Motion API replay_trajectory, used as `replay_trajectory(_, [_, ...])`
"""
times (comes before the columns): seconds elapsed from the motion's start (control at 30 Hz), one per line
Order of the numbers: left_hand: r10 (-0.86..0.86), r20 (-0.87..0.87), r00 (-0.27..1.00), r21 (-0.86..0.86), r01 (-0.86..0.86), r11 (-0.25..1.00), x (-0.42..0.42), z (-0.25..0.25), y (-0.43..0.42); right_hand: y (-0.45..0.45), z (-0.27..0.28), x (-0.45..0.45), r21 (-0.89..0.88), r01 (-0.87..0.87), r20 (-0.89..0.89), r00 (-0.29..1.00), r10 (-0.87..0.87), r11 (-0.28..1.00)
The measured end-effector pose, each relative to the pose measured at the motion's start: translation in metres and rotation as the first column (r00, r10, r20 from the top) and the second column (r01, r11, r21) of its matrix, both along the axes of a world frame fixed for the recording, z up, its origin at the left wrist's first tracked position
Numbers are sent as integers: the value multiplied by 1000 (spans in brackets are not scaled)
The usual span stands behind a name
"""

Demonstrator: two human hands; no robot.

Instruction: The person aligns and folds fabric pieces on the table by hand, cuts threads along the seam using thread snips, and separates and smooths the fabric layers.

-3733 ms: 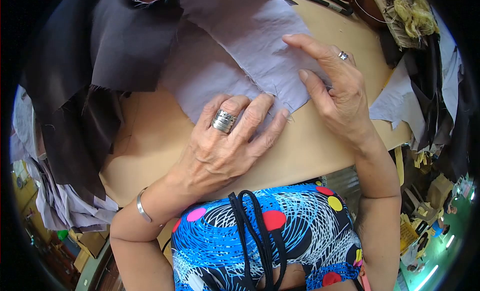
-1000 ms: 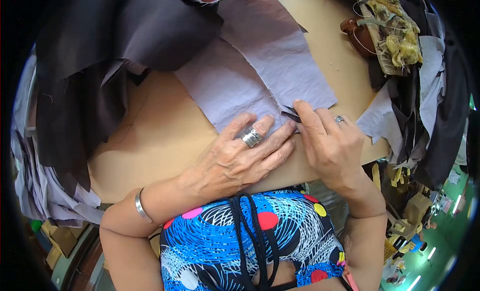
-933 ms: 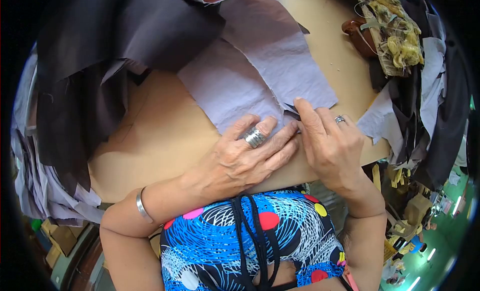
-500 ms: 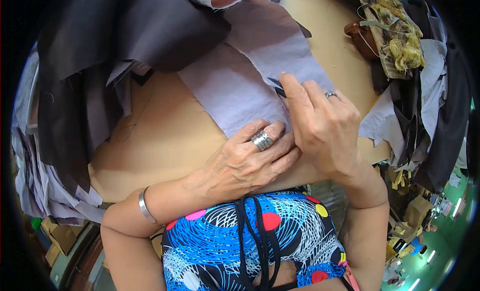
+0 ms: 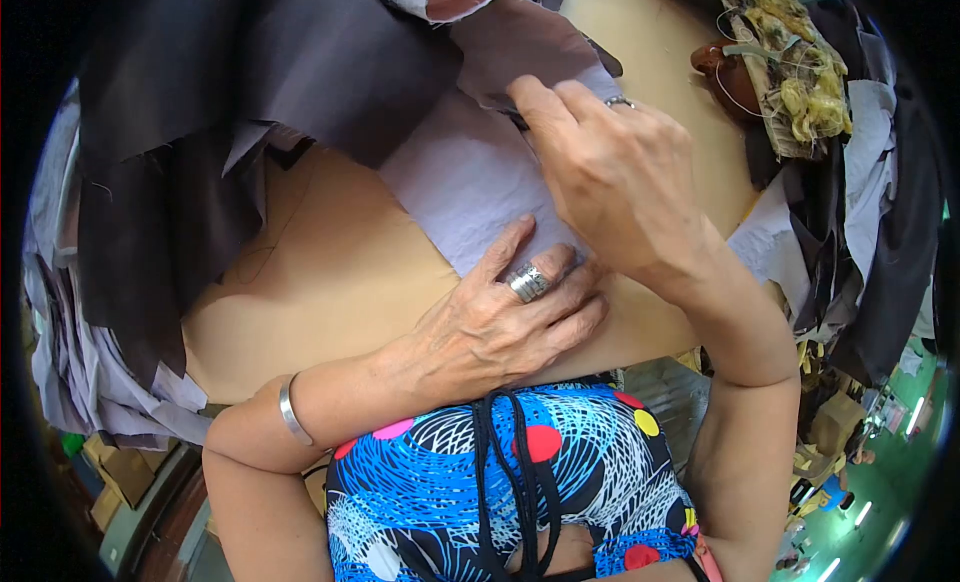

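Note:
A pale lilac piece of cloth or leather backing (image 5: 475, 182) lies on the tan work surface. My left hand (image 5: 515, 307), with a wide ring, rests over its near end, fingertips down and thumb held apart. Farther up, my right hand (image 5: 620, 172) is closed at the edge of a brownish piece (image 5: 525, 42) beside the lilac one. Dark scissor blades showed in this hand a moment ago; now the fingers cover them almost wholly, with only a dark bit at the fingertips. Large dark brown sheets (image 5: 340, 52) overlap the lilac piece's far end.
Dark and lilac scraps (image 5: 130, 242) hang in layers over the left edge. At the right lie a board with yellow glue-like lumps (image 5: 800, 72), a reddish-brown rounded object (image 5: 728, 77) and more draped scraps (image 5: 900, 232). Boxes (image 5: 835, 422) stand on the floor below.
My right hand has moved up and slightly left, away from my left hand, along the lilac piece's edge. The scissor blades have dropped from sight. My left thumb has spread outward.

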State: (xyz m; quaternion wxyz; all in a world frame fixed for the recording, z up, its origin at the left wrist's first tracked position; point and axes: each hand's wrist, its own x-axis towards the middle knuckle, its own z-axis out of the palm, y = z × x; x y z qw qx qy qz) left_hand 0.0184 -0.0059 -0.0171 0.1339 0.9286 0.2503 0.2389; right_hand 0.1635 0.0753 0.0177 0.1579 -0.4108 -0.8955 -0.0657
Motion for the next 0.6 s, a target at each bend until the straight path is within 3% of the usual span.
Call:
replay_trajectory(0.47, [-22,-73,997,30,24,999,-2,4,2,39,14,-25,-46,-79,-44,996,77,996])
replay_trajectory(0.53, [-15,-73,997,29,17,999,0,4,2,44,30,-27,-284,41,115,993,-8,958])
replay_trajectory(0.6, [10,-108,994,25,-8,1000,-1,5,0,44,29,-24,-276,48,97,995,-22,960])
